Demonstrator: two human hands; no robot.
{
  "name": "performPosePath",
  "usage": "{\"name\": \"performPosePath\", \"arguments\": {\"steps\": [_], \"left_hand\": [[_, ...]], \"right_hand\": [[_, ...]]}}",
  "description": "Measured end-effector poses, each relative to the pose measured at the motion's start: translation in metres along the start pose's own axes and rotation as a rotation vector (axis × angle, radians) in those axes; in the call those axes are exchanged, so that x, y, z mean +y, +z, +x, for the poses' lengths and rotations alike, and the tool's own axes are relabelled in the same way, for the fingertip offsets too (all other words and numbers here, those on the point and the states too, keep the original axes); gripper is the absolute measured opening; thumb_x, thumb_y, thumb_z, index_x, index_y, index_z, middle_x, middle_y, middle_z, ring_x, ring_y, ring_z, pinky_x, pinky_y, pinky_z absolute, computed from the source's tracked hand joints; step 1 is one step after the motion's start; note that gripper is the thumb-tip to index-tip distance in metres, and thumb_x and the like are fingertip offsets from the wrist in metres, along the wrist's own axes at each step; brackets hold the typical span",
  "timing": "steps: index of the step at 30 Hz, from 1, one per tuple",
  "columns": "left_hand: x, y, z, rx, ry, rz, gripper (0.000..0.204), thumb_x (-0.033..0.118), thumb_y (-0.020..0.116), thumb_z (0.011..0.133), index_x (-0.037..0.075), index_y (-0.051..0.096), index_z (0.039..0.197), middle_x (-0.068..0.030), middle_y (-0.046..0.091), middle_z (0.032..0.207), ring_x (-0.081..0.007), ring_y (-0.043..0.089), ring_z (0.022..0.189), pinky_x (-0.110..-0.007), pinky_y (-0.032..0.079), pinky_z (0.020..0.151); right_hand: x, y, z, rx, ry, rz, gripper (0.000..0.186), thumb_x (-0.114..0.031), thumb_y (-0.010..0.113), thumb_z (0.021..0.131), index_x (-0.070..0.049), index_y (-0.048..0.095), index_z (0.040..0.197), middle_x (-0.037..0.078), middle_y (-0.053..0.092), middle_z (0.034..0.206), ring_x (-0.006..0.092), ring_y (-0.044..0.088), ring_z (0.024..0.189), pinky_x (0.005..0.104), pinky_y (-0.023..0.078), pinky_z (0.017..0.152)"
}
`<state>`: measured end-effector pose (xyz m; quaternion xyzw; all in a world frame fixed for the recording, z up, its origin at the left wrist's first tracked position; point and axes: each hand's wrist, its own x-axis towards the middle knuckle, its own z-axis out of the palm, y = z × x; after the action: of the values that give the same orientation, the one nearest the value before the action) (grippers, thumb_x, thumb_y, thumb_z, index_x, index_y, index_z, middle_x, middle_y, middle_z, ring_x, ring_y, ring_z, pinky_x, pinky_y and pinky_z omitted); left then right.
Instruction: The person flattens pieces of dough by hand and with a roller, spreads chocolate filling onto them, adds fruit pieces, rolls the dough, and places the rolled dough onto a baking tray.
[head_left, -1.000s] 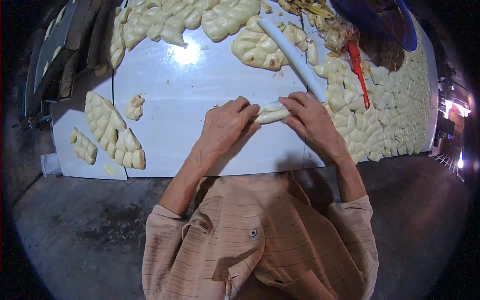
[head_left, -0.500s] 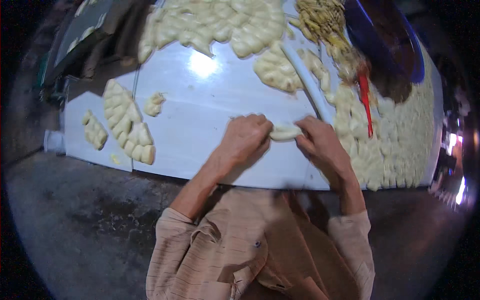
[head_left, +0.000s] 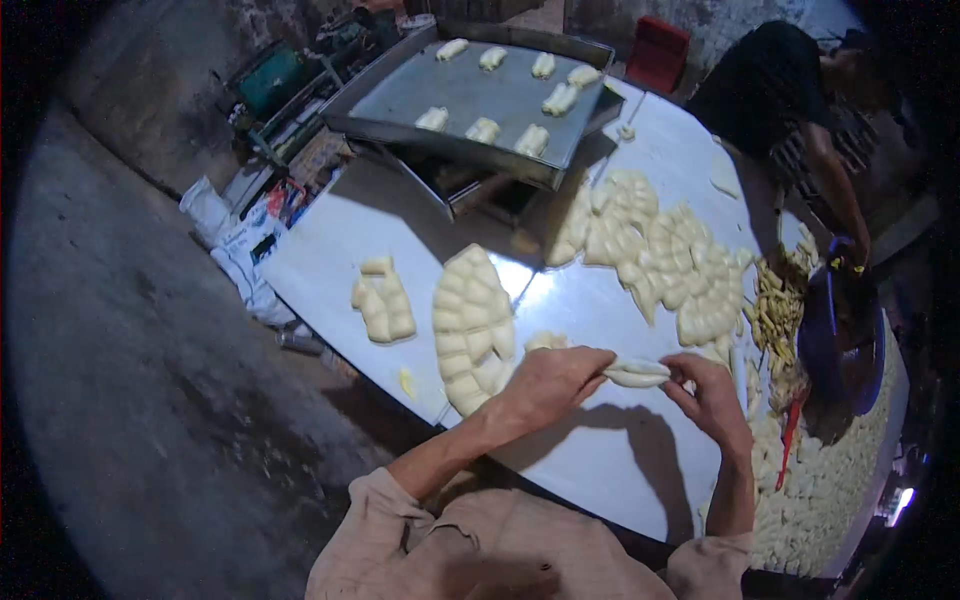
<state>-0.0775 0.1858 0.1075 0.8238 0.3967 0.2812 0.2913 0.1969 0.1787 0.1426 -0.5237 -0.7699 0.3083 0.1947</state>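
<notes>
A short piece of pale dough [head_left: 637, 373] is stretched between my two hands, raised a little over the white table [head_left: 590, 460]. My left hand [head_left: 562, 382] pinches its left end, and the fingers of my right hand [head_left: 708, 393] are closed on the other. Just beyond my left hand lies a small dough lump [head_left: 545, 341], partly covered by it. To the left, a long group of dough pieces [head_left: 470, 310] sits pressed side by side, with a smaller cluster [head_left: 383, 303] farther left.
A metal tray [head_left: 430, 95] with several dough rolls stands raised at the back. More dough [head_left: 650, 245] covers the far middle. At right are yellowish strips [head_left: 772, 310], a red-handled tool [head_left: 790, 440], a blue basin [head_left: 872, 370] and another person's arm [head_left: 838, 185].
My view has swung left and up, bringing the tray and the other person into sight. Both hands have lifted the dough piece off the table, still holding its ends.
</notes>
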Motion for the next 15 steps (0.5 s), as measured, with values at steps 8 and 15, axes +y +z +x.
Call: {"name": "performPosePath", "arguments": {"steps": [8, 15], "left_hand": [[-0.094, -0.22, 0.037, 0.373, -0.085, 0.331, 0.029, 0.023, 0.071, 0.091, 0.007, 0.071, 0.115, -0.0147, 0.073, 0.101, -0.0313, 0.072, 0.083, -0.039, 0.057, 0.07], [-0.201, -0.345, 0.1, 0.445, -0.309, 0.646, 0.031, 0.038, 0.07, 0.089, 0.015, 0.075, 0.108, -0.0159, 0.073, 0.09, -0.0344, 0.072, 0.08, -0.046, 0.056, 0.072]], "right_hand": [[-0.128, 0.02, 0.28, 0.15, -0.475, -0.112, 0.025, -0.002, 0.07, 0.084, -0.005, 0.066, 0.108, 0.013, 0.067, 0.094, 0.0319, 0.068, 0.089, 0.0398, 0.053, 0.079], [-0.185, 0.07, 0.514, 0.16, -0.469, -0.214, 0.031, -0.006, 0.071, 0.087, -0.008, 0.071, 0.117, 0.017, 0.072, 0.109, 0.0301, 0.07, 0.098, 0.0409, 0.055, 0.083]]}}
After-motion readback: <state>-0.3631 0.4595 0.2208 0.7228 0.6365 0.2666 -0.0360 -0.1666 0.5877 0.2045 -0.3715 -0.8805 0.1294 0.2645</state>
